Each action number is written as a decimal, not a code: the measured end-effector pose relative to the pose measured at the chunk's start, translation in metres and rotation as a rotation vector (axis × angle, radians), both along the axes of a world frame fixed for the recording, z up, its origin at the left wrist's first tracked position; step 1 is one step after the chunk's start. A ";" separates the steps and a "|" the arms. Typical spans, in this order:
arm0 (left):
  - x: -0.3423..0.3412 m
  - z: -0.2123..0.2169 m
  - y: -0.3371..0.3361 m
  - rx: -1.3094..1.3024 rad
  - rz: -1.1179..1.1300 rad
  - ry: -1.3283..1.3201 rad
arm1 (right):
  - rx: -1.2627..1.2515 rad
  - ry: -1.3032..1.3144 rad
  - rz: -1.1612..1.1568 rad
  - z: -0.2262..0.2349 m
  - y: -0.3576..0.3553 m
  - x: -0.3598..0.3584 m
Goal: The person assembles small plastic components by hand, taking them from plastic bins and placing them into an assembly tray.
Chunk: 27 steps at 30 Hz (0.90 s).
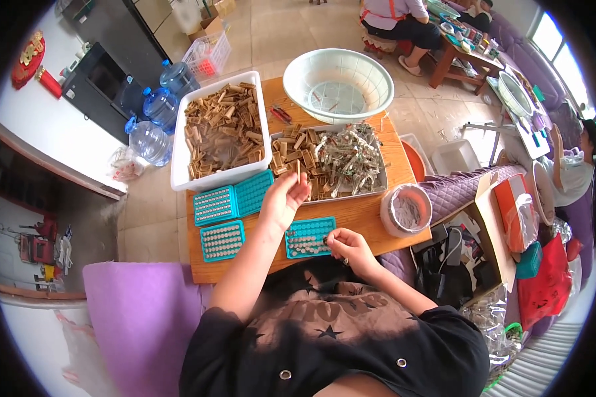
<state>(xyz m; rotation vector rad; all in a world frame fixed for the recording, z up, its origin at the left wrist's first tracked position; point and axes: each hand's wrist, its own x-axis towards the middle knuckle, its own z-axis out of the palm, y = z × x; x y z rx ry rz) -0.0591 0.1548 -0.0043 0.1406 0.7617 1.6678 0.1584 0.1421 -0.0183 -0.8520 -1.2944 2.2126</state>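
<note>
My left hand (286,195) is raised over the wooden table, its fingers closed on a small brown piece (298,173) that stands upright. Beyond it lies a shallow white box (385,178) with similar brown pieces (290,151) and a heap of silvery, greenish strips (347,159). My right hand (354,253) is pinched at the right edge of a teal tray (291,251), where small round silver parts (306,246) fill the nearer rows. Whatever sits in that pinch is too small to make out.
A large white bin (179,169) of brown pieces stands at the left, near more teal trays (222,228). A pale green basket (295,99) sits at the table's far edge. To the right is a bucket (389,221). Two red-handled tools (281,115) lie between. Other people sit farther off.
</note>
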 end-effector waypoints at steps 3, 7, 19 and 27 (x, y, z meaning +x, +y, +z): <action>-0.007 -0.002 0.056 -0.050 0.209 -0.246 | -0.031 0.022 -0.018 -0.006 0.001 0.005; -0.023 -0.001 0.128 -0.021 0.413 -0.236 | -0.050 -0.001 -0.047 -0.009 0.004 0.009; 0.029 0.002 0.059 0.109 -0.069 0.341 | 0.028 -0.052 -0.158 -0.007 0.023 0.024; 0.064 -0.007 -0.070 -0.003 -0.227 0.268 | 0.066 0.093 -0.097 -0.001 0.014 -0.027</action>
